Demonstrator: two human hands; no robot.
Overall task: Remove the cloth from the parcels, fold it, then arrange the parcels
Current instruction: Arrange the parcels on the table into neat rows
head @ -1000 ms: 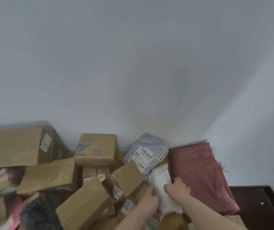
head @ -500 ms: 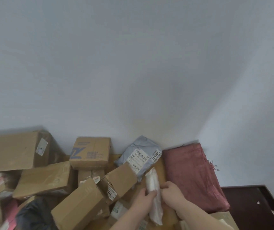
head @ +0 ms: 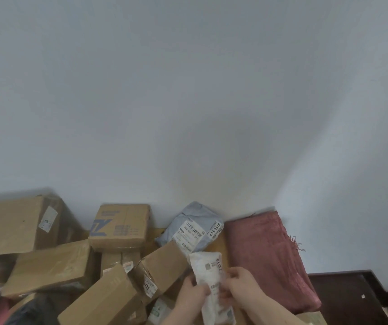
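Note:
A white padded parcel point(head: 208, 268) with a printed label stands upright low in the view. My left hand point(head: 191, 295) grips its left edge and my right hand point(head: 241, 288) grips its right edge. The dark red cloth point(head: 268, 256) lies folded to the right, against the wall corner. Behind the white parcel leans a grey mailer bag point(head: 194, 228) with barcode labels. Several cardboard boxes are heaped to the left, among them a box with blue print point(head: 120, 227) and an open-flapped box point(head: 162, 270).
A large cardboard box point(head: 12, 225) sits at far left against the white wall. A black bag point(head: 31, 311) and pink parcels lie at bottom left. A dark wooden surface point(head: 352, 299) sits at lower right. A small labelled packet point(head: 161, 309) lies under the boxes.
Both hands have turned the white parcel from edge-on to face-on, so its label now shows. The view has shifted slightly.

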